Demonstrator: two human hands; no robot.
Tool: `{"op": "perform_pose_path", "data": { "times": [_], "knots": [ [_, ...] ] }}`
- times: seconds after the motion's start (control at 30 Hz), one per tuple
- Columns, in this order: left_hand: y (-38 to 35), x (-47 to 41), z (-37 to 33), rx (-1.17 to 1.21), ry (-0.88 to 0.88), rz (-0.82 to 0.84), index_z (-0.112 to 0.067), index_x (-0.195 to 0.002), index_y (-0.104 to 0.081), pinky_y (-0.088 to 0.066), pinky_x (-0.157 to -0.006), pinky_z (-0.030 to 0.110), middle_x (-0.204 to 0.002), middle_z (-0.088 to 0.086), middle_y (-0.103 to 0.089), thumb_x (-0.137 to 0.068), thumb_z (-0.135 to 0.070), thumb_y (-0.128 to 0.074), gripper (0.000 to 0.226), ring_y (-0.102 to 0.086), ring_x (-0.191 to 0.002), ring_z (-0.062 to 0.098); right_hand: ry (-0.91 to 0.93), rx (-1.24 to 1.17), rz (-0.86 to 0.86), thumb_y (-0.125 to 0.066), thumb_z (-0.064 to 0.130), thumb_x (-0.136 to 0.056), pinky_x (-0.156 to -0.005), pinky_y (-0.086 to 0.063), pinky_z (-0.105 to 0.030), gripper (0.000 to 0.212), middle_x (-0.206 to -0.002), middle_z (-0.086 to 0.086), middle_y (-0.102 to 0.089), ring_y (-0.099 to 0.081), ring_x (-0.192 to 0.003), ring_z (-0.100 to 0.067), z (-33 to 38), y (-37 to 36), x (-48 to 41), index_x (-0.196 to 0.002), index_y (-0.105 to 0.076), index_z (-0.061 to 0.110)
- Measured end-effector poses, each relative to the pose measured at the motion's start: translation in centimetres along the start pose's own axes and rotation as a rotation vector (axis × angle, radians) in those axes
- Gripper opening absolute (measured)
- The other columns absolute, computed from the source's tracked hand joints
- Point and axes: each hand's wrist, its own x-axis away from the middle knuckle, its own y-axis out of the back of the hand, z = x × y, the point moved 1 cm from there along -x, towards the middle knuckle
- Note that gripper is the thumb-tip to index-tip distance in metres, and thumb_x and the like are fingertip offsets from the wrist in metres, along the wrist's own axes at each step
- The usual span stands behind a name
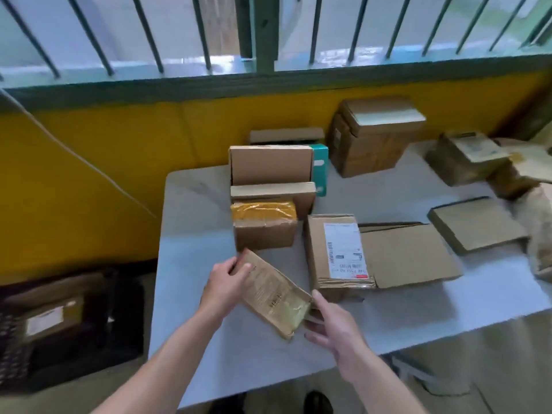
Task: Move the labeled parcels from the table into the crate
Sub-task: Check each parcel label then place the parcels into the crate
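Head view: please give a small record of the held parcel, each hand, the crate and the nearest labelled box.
held parcel: flat brown parcel, tilted, over the table
left hand: grips its far left end
right hand: holds its near right corner
crate: dark, on the floor left of the table, a labelled parcel inside
nearest box: box with white label, on the table, right of the held parcel

A flat brown parcel (273, 292), faintly printed, is tilted above the table's near side. The left hand (225, 282) grips its far end and the right hand (331, 321) its near corner. At its two o'clock, a cardboard box (315, 258) lies with its white label (343, 249) up. At its nine o'clock, on the floor, the dark crate (125, 324) holds a labelled parcel (50, 315).
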Motion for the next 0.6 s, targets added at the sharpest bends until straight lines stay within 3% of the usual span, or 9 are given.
{"op": "perform_pose_path", "data": {
  "times": [0.07,0.17,0.3,0.37,0.43,0.5,0.6],
  "knots": [
    [0.4,2.1,0.6,0.102,0.065,-0.113,-0.025,-0.104,-0.063,-0.052,-0.086,0.038,-0.106,-0.002,-0.066,-0.091,-0.044,-0.06,0.022,-0.062,-0.098,0.017,0.055,0.027,0.066,-0.061,0.039,-0.092,-0.072,-0.058,-0.029,0.019,-0.101,0.003,-0.069,-0.067,-0.092,-0.016,0.1,0.2,0.8,-0.098,-0.065,0.021],
    [1.6,5.0,1.1,0.304,0.103,-0.258,-0.026,-0.097,-0.059,-0.048,-0.077,0.032,-0.101,-0.006,-0.065,-0.086,-0.055,-0.064,0.031,-0.06,-0.095,0.011,0.155,0.018,0.13,-0.061,0.033,-0.093,-0.077,-0.055,-0.03,0.015,-0.104,0.004,-0.068,-0.066,-0.098,-0.017,0.3,0.2,1.9,-0.103,-0.064,0.023],
    [3.2,7.8,2.0,0.442,0.09,-0.329,-0.024,-0.098,-0.059,-0.041,-0.069,0.024,-0.097,-0.006,-0.064,-0.084,-0.054,-0.068,0.034,-0.059,-0.094,0.011,0.337,0.06,0.156,-0.064,0.029,-0.091,-0.09,-0.052,-0.036,0.018,-0.115,0.003,-0.065,-0.062,-0.105,-0.013,-0.1,-0.5,3.0,-0.108,-0.06,0.028],
    [4.0,8.5,2.5,0.491,0.068,-0.303,-0.025,-0.108,-0.06,-0.042,-0.077,0.023,-0.106,-0.005,-0.066,-0.09,-0.036,-0.068,0.023,-0.059,-0.105,0.014,0.386,0.064,0.176,-0.067,0.023,-0.089,-0.098,-0.049,-0.042,0.024,-0.118,0.003,-0.064,-0.061,-0.11,-0.016,0.0,-1.0,3.3,-0.111,-0.058,0.03],
    [4.7,9.2,2.9,0.508,0.05,-0.212,-0.024,-0.126,-0.059,-0.042,-0.095,0.029,-0.116,-0.003,-0.068,-0.095,-0.024,-0.062,0.031,-0.057,-0.117,0.017,0.417,0.038,0.19,-0.068,0.015,-0.088,-0.099,-0.049,-0.043,0.029,-0.119,-0.001,-0.065,-0.062,-0.11,-0.02,0.1,-1.4,3.6,-0.111,-0.06,0.03],
    [5.2,10.1,3.2,0.528,0.027,-0.138,-0.025,-0.127,-0.062,-0.039,-0.108,0.039,-0.115,-0.004,-0.072,-0.097,-0.024,-0.057,0.03,-0.057,-0.121,0.019,0.464,0.017,0.203,-0.067,0.01,-0.088,-0.096,-0.051,-0.043,0.029,-0.115,-0.005,-0.068,-0.064,-0.107,-0.024,0.5,-1.5,3.9,-0.109,-0.065,0.03],
    [6.0,11.5,2.6,0.602,-0.037,-0.112,-0.026,-0.122,-0.065,-0.039,-0.111,0.047,-0.112,-0.002,-0.073,-0.093,-0.033,-0.06,0.03,-0.06,-0.119,0.021,0.544,0.005,0.234,-0.065,0.011,-0.089,-0.083,-0.057,-0.034,0.029,-0.105,-0.002,-0.073,-0.067,-0.101,-0.022,1.6,-1.6,4.9,-0.111,-0.068,0.029]
  ]
}}
